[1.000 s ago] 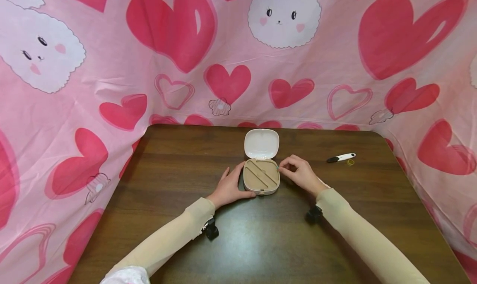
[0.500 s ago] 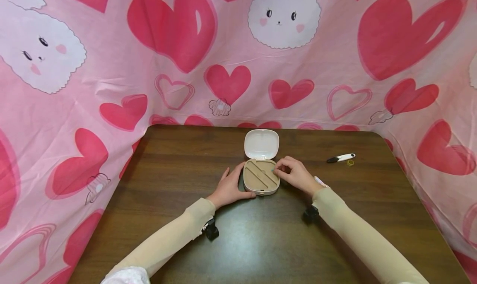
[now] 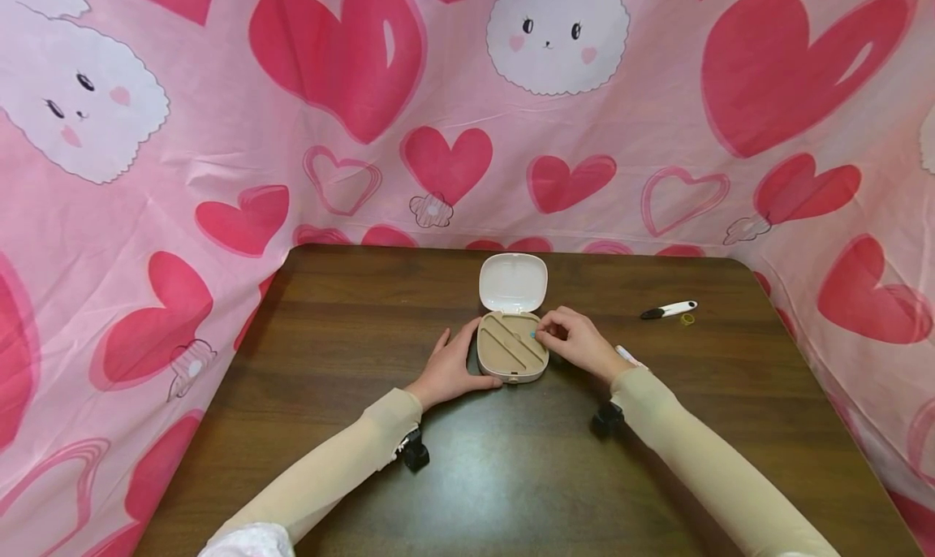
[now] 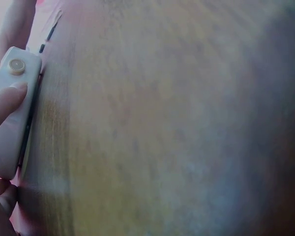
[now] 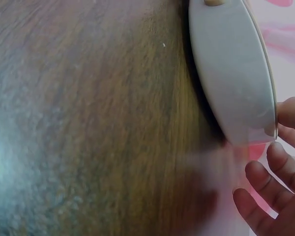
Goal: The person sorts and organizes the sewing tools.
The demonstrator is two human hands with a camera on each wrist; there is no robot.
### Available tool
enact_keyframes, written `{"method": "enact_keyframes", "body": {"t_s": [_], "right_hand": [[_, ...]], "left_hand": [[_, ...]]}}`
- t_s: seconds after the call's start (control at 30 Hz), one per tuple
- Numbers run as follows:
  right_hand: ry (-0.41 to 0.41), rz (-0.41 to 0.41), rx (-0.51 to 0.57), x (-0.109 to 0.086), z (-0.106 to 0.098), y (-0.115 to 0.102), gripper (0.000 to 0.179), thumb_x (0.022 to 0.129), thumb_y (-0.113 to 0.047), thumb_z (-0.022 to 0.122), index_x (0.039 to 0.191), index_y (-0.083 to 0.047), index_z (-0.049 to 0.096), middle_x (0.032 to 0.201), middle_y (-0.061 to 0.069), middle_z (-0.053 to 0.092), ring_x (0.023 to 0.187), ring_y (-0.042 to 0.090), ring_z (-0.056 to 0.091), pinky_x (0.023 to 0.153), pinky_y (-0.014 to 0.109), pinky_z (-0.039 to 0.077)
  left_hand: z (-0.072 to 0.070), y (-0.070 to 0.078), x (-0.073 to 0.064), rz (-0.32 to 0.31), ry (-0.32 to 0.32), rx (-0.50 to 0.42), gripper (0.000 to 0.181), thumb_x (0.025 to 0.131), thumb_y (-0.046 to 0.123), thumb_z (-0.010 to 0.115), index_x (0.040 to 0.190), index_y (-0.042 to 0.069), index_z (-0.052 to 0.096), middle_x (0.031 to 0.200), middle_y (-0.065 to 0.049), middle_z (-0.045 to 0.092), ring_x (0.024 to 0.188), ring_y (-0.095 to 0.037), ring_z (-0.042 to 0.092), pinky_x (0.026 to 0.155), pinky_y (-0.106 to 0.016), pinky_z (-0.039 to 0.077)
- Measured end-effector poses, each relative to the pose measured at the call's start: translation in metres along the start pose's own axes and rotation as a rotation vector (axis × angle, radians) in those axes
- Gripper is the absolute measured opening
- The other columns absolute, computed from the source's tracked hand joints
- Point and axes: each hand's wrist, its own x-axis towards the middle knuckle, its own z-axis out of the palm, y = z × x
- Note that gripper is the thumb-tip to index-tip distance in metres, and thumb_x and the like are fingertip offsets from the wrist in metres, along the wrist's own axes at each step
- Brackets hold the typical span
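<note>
A small white case with a beige inside stands on the table, its white lid raised at the back. Two slanted ridges cross the beige inside. My left hand grips the case from the left, with fingers along its side and the thumb at the front beside the round button. At the right of the beige inside, my right hand pinches a tiny blue piece between thumb and finger. In the right wrist view, the right fingertips are right at the case rim, and the blue piece is hidden.
On the brown wooden table, a slim black-and-white tool lies to the right beside a small yellow ring. A white strip shows behind the right wrist. A pink cloth with hearts hangs around the table's back and sides.
My right hand has moved slightly left, taking the blue piece from the case's right rim to over the beige inside. The left hand and the case have stayed put.
</note>
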Motion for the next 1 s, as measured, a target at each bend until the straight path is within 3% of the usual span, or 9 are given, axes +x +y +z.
{"method": "enact_keyframes", "body": {"t_s": [0.43,0.73,1.0], "right_hand": [[-0.019,0.009,0.018,-0.005,-0.005,0.003,0.005,0.098,-0.017,0.074,0.103,-0.017,0.076,0.093,-0.004,0.064,0.088,0.014,0.058,0.080,0.029,0.050],[-0.027,0.034,0.002,-0.009,-0.016,0.004,0.010,0.099,-0.019,0.073,0.108,-0.018,0.076,0.105,-0.003,0.070,0.098,0.017,0.062,0.090,0.039,0.052],[0.005,0.042,-0.012,-0.018,-0.028,0.008,0.013,0.099,-0.017,0.073,0.110,-0.010,0.076,0.104,-0.001,0.071,0.096,0.017,0.062,0.088,0.039,0.053]], "left_hand": [[-0.001,0.001,-0.001,-0.002,-0.012,-0.001,0.114,0.080,0.050,0.088,0.164,0.008,0.024,0.166,-0.009,0.038,0.150,-0.023,0.040,0.129,-0.054,0.007],[-0.002,0.001,0.000,-0.003,-0.004,0.004,0.113,0.079,0.049,0.089,0.164,0.008,0.025,0.166,-0.009,0.038,0.150,-0.023,0.040,0.129,-0.053,0.008],[-0.002,0.003,-0.001,-0.006,-0.005,-0.005,0.114,0.079,0.049,0.089,0.164,0.008,0.026,0.166,-0.009,0.038,0.150,-0.024,0.041,0.128,-0.054,0.007]]}}
